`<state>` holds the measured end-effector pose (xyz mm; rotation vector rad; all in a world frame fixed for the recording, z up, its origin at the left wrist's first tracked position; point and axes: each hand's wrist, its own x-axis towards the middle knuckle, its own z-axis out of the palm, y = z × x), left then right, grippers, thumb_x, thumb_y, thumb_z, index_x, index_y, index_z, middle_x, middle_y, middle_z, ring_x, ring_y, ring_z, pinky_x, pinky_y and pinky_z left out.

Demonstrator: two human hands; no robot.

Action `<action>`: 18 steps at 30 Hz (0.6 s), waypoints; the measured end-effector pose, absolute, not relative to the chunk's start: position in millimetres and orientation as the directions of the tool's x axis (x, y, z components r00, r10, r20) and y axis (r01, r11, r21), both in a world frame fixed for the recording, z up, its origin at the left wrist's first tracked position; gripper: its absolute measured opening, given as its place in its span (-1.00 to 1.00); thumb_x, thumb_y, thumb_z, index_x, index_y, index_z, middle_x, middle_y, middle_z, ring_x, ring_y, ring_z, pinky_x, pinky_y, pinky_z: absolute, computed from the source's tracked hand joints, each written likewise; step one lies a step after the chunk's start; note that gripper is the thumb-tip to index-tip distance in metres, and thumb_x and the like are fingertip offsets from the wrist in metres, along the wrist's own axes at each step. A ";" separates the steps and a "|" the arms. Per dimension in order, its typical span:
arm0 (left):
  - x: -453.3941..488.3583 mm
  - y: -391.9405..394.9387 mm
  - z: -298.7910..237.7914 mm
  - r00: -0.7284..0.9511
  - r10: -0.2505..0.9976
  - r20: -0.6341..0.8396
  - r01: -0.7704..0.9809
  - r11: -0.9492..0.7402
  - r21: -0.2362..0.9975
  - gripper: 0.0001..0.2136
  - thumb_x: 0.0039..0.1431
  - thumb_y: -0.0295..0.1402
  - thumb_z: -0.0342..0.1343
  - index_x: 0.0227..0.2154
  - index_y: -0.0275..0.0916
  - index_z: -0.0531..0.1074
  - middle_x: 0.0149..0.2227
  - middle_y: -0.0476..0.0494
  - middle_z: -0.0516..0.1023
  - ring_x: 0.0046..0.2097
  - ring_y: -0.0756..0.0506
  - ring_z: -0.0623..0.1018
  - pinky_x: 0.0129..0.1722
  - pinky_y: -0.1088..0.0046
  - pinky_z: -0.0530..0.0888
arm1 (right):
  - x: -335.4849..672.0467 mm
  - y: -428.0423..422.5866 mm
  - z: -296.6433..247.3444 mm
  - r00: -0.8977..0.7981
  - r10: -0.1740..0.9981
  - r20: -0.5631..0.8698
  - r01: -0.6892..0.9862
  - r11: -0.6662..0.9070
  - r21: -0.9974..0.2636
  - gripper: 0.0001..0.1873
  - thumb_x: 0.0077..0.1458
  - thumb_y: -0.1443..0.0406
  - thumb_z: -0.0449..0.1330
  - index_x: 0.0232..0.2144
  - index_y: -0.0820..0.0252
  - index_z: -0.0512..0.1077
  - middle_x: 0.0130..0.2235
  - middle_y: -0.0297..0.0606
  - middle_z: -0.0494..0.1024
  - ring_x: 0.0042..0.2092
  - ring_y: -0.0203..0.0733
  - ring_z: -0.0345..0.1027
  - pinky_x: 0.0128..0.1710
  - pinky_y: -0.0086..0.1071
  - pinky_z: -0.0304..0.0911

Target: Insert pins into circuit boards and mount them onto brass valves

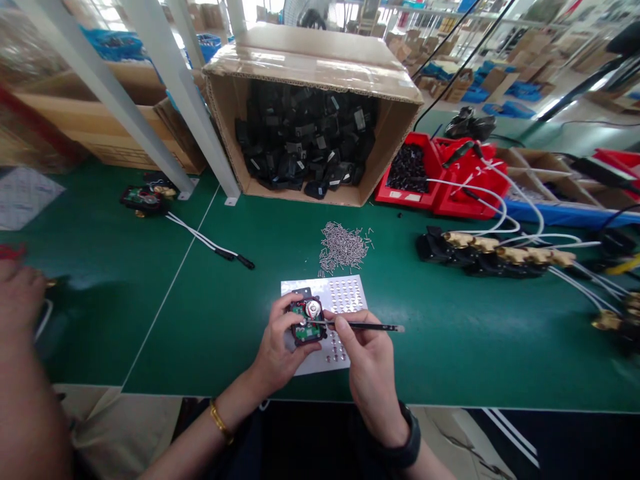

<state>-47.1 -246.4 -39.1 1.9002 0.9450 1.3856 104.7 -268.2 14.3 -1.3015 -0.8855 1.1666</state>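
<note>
My left hand is closed around the edges of a small black housing with a green circuit board and a round silver part inside. Between the thumb and fingers of my right hand is a pair of slim black tweezers. Their tip reaches over the board, close to my left fingertips; whether it touches cannot be made out. Beneath both hands lies a white sheet with rows of small shiny round pieces. A pile of small metal screws or pins lies just beyond the sheet.
A cardboard box of black housings stands behind. Red bins, one holding small black parts, sit right of it. Assembled units with brass fittings line the right. Another open unit lies left, near a co-worker's hand.
</note>
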 end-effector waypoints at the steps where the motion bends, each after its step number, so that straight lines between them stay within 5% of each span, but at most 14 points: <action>1: -46.9 -246.5 -39.7 0.199 0.823 0.532 0.186 -0.565 0.804 -0.48 -0.03 -0.49 0.27 -0.06 -0.16 0.13 0.08 -0.28 0.16 0.12 -0.25 0.24 0.04 -0.03 0.29 | 104.8 -268.8 14.2 0.229 0.966 -0.122 -0.131 -0.094 -0.987 -0.84 0.06 0.22 0.23 -0.37 0.21 0.43 -0.24 -0.20 0.54 -0.18 -0.12 0.42 -0.17 -0.28 0.29; 11: -46.8 -247.2 -37.3 0.227 0.814 0.534 0.240 -0.579 0.780 -0.53 0.01 -0.44 0.25 -0.07 -0.17 0.14 0.09 -0.29 0.14 0.12 -0.24 0.24 0.03 0.01 0.30 | 101.6 -270.0 15.1 0.230 0.971 -0.067 -0.085 -0.048 -0.995 -0.90 0.09 0.27 0.19 -0.36 0.20 0.42 -0.26 -0.20 0.54 -0.21 -0.15 0.44 -0.22 -0.30 0.35; 13: -48.4 -246.7 -35.2 0.255 0.802 0.539 0.278 -0.595 0.754 -0.57 0.03 -0.43 0.23 -0.08 -0.17 0.16 0.10 -0.28 0.13 0.12 -0.23 0.23 0.03 0.05 0.32 | 101.0 -277.6 20.8 0.231 0.971 0.063 0.029 0.057 -0.998 -0.97 0.10 0.33 0.18 -0.35 0.17 0.42 -0.27 -0.22 0.54 -0.18 -0.12 0.43 -0.18 -0.25 0.35; 18: -54.1 -247.8 -30.9 0.314 0.783 0.538 0.327 -0.621 0.712 -0.61 0.11 -0.41 0.15 -0.04 -0.11 0.16 0.13 -0.28 0.10 0.13 -0.22 0.26 -0.01 0.12 0.39 | 122.8 -273.1 56.5 0.199 0.859 0.472 0.290 0.408 -0.866 -0.72 0.14 0.44 0.04 -0.17 0.00 0.39 -0.10 -0.25 0.49 0.01 -0.02 0.31 0.02 0.00 0.22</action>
